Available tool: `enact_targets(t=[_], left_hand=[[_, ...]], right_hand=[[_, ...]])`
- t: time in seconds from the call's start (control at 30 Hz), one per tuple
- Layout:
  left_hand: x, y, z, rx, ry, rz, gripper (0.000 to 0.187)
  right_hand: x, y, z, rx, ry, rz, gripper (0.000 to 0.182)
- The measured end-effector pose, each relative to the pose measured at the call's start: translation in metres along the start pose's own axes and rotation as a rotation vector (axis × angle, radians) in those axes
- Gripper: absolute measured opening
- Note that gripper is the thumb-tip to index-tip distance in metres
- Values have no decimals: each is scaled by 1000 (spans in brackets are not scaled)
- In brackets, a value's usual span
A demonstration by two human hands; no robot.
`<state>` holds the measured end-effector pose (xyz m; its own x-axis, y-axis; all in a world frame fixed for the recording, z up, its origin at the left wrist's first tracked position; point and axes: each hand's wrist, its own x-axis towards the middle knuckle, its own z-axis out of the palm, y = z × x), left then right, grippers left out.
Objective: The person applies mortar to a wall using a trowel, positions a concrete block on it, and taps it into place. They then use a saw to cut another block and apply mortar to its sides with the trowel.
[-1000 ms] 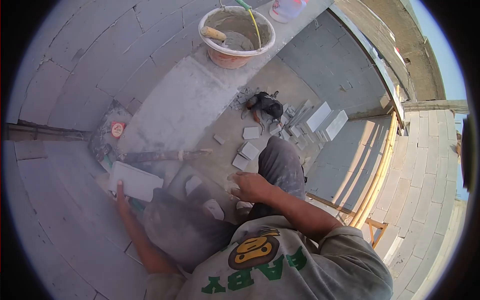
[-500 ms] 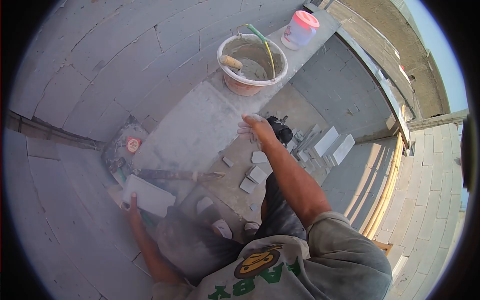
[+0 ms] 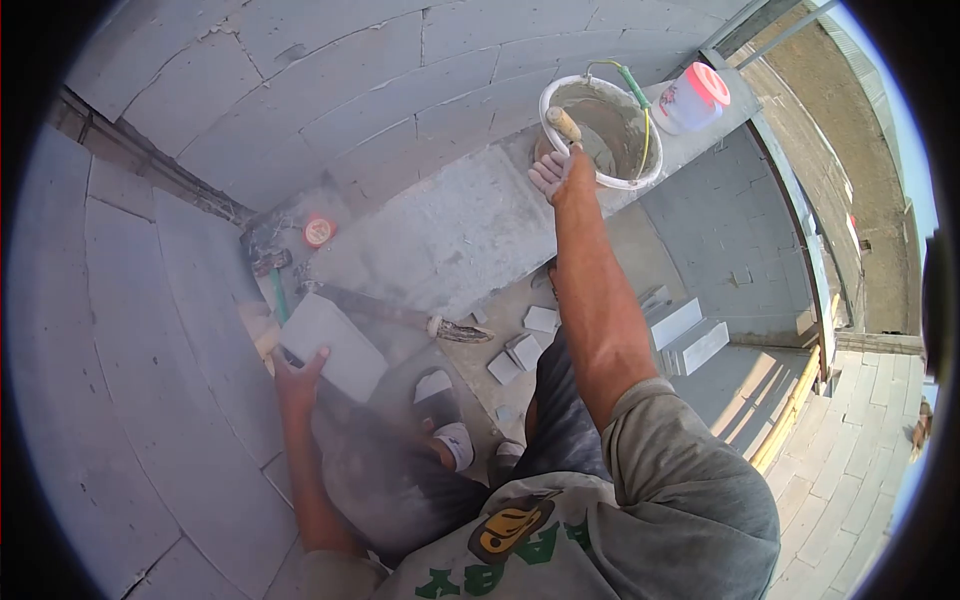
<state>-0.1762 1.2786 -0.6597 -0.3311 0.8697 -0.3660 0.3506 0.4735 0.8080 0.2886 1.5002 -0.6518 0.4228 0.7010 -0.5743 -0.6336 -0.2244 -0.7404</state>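
Note:
A pale grey block [image 3: 335,347] is gripped in my left hand [image 3: 300,378], thumb on its face, low by the left wall. My right hand [image 3: 564,178] is stretched out at the near rim of a mortar bucket [image 3: 655,165]. Its fingers are apart, the thumb close to the light wooden handle [image 3: 564,124] of a tool standing in the bucket. The tool's lower part is hidden inside. Grey mortar [image 3: 604,152] lies in the bucket, and a green-gripped bail [image 3: 634,88] arches over it.
A jug with a pink lid [image 3: 692,98] stands beside the bucket on the ledge [image 3: 440,230]. A red tape measure [image 3: 319,232] and a green-handled hammer [image 3: 278,285] lie at the left end. Cut blocks [image 3: 690,335] are stacked on the floor below.
My right hand has moved up and forward from over the ledge's edge to the bucket rim. The view has shifted. My left hand still holds the block, now turned more.

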Motion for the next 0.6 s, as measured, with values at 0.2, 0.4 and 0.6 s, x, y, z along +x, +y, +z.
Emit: enact_targets(t=[0.2, 0.4, 0.6], left_hand=[[-9, -18, -6, -169, 14, 35, 74], [2, -26, -5, -49, 19, 34, 76], [1, -8, -1, -21, -13, 65, 77]], right_hand=[[14, -10, -24, 321, 140, -63, 78], [11, 1, -16, 530, 53, -103, 78], [-25, 32, -10, 433, 34, -56, 73]])
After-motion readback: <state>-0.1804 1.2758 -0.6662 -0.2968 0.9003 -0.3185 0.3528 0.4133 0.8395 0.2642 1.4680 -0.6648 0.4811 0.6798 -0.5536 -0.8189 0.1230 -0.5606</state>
